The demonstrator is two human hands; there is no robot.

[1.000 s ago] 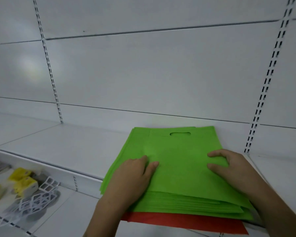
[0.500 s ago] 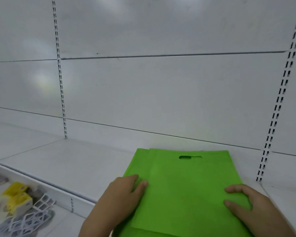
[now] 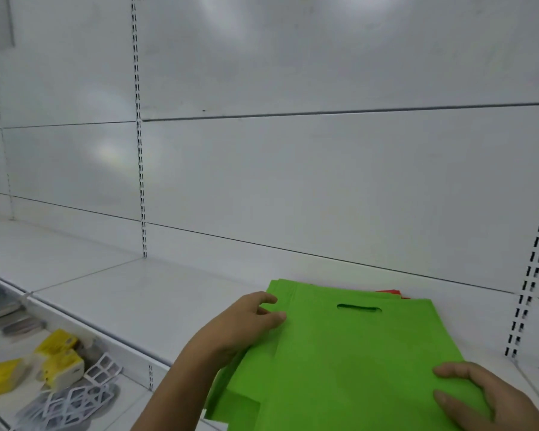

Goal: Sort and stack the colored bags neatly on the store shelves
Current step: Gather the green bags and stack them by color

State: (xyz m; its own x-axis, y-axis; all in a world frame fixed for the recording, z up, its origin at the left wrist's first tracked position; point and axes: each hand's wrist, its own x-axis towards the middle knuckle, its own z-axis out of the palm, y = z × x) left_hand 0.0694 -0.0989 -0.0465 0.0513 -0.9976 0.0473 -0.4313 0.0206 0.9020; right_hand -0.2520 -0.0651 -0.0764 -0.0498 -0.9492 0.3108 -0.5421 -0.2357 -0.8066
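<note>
Stack of green bags [image 3: 349, 362] lies flat on white metal shelf [image 3: 143, 293], right of centre; long axis runs front to back, die-cut handle slot [image 3: 359, 308] at the far end pointing toward the back panel [image 3: 324, 181]; fabric looks matte, non-woven, rectangular, edges slightly fanned at left. Sliver of red bag [image 3: 389, 292] peeks out at the far edge; left hand [image 3: 246, 321] has fingers curled over the stack's left edge, gripping it; right hand [image 3: 479, 396] rests on the near right corner, fingers bent on the top sheet, thumb pressing, so holding it. Lower shelf at left holds yellow packs [image 3: 56, 359] and white lattice dividers [image 3: 75, 399].
</note>
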